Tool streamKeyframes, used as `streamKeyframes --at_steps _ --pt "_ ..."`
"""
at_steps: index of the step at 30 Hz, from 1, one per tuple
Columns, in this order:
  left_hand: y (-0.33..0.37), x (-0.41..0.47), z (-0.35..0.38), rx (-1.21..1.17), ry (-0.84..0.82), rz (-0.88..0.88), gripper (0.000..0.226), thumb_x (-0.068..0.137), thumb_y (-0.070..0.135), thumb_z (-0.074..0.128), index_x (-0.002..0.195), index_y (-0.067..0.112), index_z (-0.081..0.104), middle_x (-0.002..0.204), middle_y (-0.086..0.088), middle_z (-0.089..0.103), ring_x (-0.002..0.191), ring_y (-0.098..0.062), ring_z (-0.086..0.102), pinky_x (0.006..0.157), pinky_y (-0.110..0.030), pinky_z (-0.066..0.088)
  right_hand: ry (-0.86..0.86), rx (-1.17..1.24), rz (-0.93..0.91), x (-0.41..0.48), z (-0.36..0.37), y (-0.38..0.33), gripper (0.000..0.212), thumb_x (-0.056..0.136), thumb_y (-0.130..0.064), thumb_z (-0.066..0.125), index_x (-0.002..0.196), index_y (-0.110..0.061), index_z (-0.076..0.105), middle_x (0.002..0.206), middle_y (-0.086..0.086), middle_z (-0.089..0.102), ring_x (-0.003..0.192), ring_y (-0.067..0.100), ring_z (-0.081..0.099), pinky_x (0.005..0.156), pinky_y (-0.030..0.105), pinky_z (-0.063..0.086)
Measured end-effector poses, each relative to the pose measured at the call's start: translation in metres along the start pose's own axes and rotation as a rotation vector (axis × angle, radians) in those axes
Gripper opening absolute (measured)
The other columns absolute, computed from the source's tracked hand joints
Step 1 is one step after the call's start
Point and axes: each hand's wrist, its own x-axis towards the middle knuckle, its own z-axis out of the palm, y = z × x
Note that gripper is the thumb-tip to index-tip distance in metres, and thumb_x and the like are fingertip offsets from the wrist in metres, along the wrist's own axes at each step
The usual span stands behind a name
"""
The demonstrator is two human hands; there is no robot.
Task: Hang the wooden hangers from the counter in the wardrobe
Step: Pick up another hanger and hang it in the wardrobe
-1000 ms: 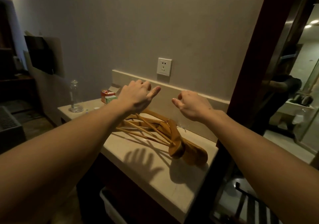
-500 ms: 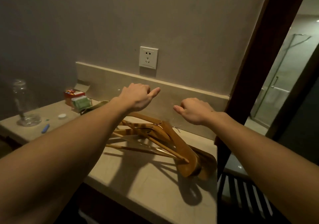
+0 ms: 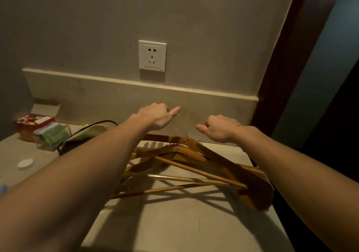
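A tangled pile of wooden hangers point(image 3: 194, 162) lies on the pale stone counter point(image 3: 174, 222), against its back upstand. My left hand point(image 3: 157, 116) hovers above the pile's far left end, fingers curled under and thumb pointing right, holding nothing. My right hand point(image 3: 219, 128) hovers over the pile's far end near the thin metal hooks, fingers loosely curled, thumb pointing left, also holding nothing. Both forearms reach over the hangers and hide part of the pile. The wardrobe is not in view.
A red box point(image 3: 33, 121) and a green packet point(image 3: 51, 135) sit at the counter's left, beside a cloth with a dark cord point(image 3: 87, 133) and a white cap point(image 3: 25, 163). A wall socket point(image 3: 152, 55) is above. A dark door frame point(image 3: 291, 61) borders the right.
The view has moved closer to the counter and tilted down. Both hands have dropped lower toward the hangers, keeping their curled shape; the hangers have not moved.
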Motion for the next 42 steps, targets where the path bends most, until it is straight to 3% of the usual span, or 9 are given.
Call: streamKeyframes --at_steps 3,8,11,14,18,29,35,42 --pt "-0.002 0.012 0.016 0.004 -0.07 0.033 0.073 0.094 0.069 0.018 0.122 0.015 0.058 0.113 -0.007 0.063 0.099 -0.023 0.059 0.095 -0.046 0.048 -0.081 -0.004 0.064 -0.001 0.013 0.003 0.048 0.099 -0.052 0.036 0.08 -0.013 0.056 0.075 0.001 0.058 0.071 0.015 0.057 0.061 0.03 0.042" --pt "-0.004 0.026 0.041 -0.005 -0.174 0.098 0.075 0.094 0.069 0.017 0.119 0.013 0.06 0.109 -0.007 0.062 0.096 -0.022 0.058 0.095 -0.046 0.046 -0.167 0.157 0.162 0.001 0.028 0.008 0.048 0.097 -0.053 0.04 0.089 -0.01 0.061 0.087 0.006 0.065 0.081 0.022 0.065 0.082 0.039 0.055" --pt "-0.009 0.031 0.051 0.005 -0.207 0.106 0.076 0.094 0.07 0.016 0.109 0.012 0.062 0.106 -0.007 0.063 0.095 -0.023 0.058 0.096 -0.047 0.046 -0.201 0.224 0.174 0.003 0.031 0.004 0.046 0.098 -0.049 0.042 0.1 -0.009 0.063 0.09 0.006 0.064 0.085 0.023 0.064 0.077 0.035 0.054" --pt "-0.018 0.031 0.057 -0.004 -0.243 0.089 0.074 0.094 0.07 0.015 0.095 0.013 0.062 0.097 -0.006 0.065 0.089 -0.021 0.06 0.094 -0.044 0.046 -0.205 0.225 0.167 0.005 0.035 -0.003 0.041 0.098 -0.046 0.046 0.097 -0.009 0.064 0.091 0.008 0.065 0.087 0.023 0.064 0.082 0.037 0.052" --pt "-0.035 0.03 0.06 -0.001 -0.29 0.041 0.078 0.093 0.071 0.012 0.098 0.014 0.065 0.081 -0.003 0.065 0.082 -0.019 0.061 0.089 -0.04 0.047 -0.2 0.177 0.178 0.009 0.04 -0.009 0.039 0.096 -0.042 0.052 0.101 -0.006 0.067 0.097 0.011 0.069 0.089 0.025 0.065 0.089 0.042 0.053" --pt "-0.045 0.028 0.06 -0.03 -0.168 0.072 0.074 0.096 0.066 0.012 0.07 0.014 0.059 0.076 -0.003 0.058 0.079 -0.018 0.057 0.091 -0.041 0.046 -0.25 0.274 0.289 0.008 0.037 -0.016 0.037 0.098 -0.039 0.049 0.112 -0.007 0.06 0.108 0.01 0.064 0.099 0.023 0.062 0.088 0.035 0.049" --pt "-0.039 0.021 0.05 0.01 -0.096 0.083 0.071 0.094 0.069 0.009 0.067 0.017 0.051 0.077 -0.002 0.054 0.084 -0.022 0.057 0.092 -0.044 0.046 -0.235 0.273 0.301 0.002 0.033 -0.017 0.037 0.099 -0.038 0.047 0.107 -0.005 0.062 0.107 0.012 0.066 0.095 0.023 0.063 0.082 0.032 0.047" --pt "-0.036 0.006 0.029 -0.036 -0.008 0.08 0.072 0.095 0.067 0.011 0.073 0.015 0.056 0.087 -0.007 0.06 0.087 -0.026 0.058 0.088 -0.043 0.046 -0.154 0.312 0.27 -0.012 0.015 -0.025 0.038 0.099 -0.041 0.045 0.096 -0.006 0.059 0.098 0.011 0.063 0.087 0.021 0.06 0.079 0.033 0.047"
